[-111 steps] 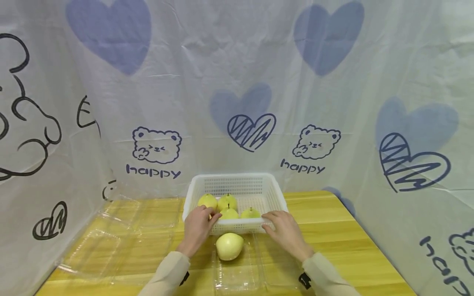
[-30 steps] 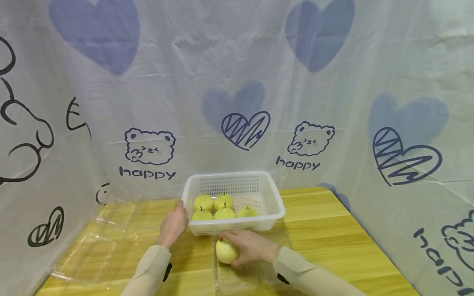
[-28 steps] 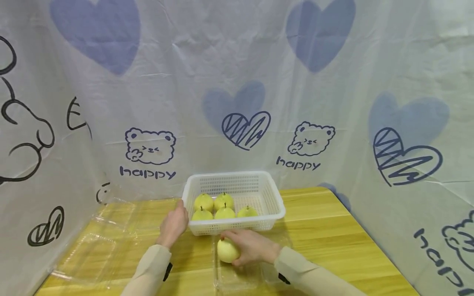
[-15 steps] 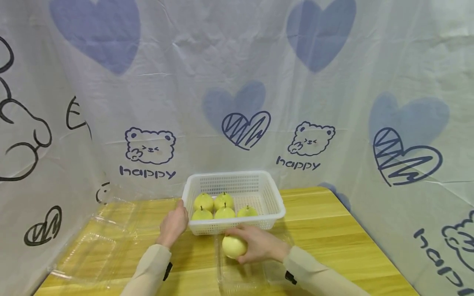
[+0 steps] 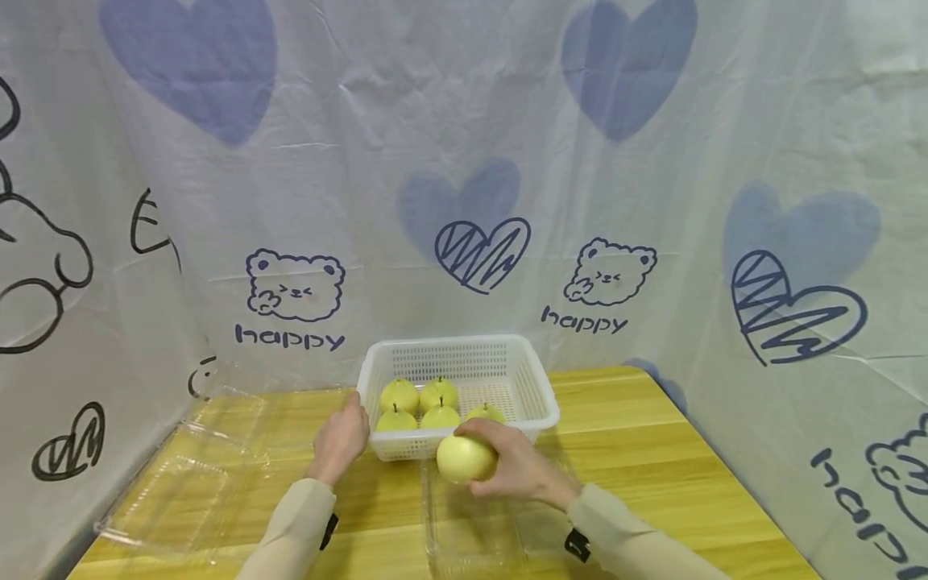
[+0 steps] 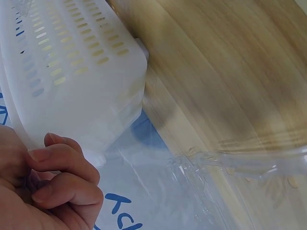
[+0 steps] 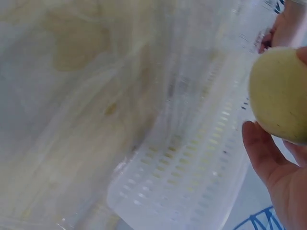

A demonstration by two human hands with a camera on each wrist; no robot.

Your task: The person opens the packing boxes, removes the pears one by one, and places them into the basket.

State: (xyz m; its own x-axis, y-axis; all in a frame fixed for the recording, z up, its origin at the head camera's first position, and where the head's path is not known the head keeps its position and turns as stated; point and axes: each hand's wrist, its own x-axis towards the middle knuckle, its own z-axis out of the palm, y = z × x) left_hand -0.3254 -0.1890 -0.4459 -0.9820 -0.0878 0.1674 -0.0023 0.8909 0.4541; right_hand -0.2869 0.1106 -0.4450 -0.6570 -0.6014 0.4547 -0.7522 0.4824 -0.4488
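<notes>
A white perforated plastic basket (image 5: 464,439) stands near the back of the table with several yellow-green pears (image 5: 440,415) in its left and front part. My left hand (image 5: 341,439) holds the basket's left rim; in the left wrist view its fingers (image 6: 67,187) are curled beside the basket's corner, and its grip on the rim is partly hidden. Between thumb and fingers my right hand (image 5: 518,467) grips a pale yellow pear (image 5: 466,459) just before the basket's front wall. Below that pear lies an open clear plastic clamshell box (image 5: 471,536).
More clear clamshell boxes (image 5: 174,503) lie on the left side of the wooden table (image 5: 652,483), hard to make out against the wood. A white curtain (image 5: 449,97) with hearts and bears hangs behind and on both sides.
Both hands were on the basket's front earlier; the left moved to its left rim. The right took the pear from the clamshell box and has raised it towards the basket.
</notes>
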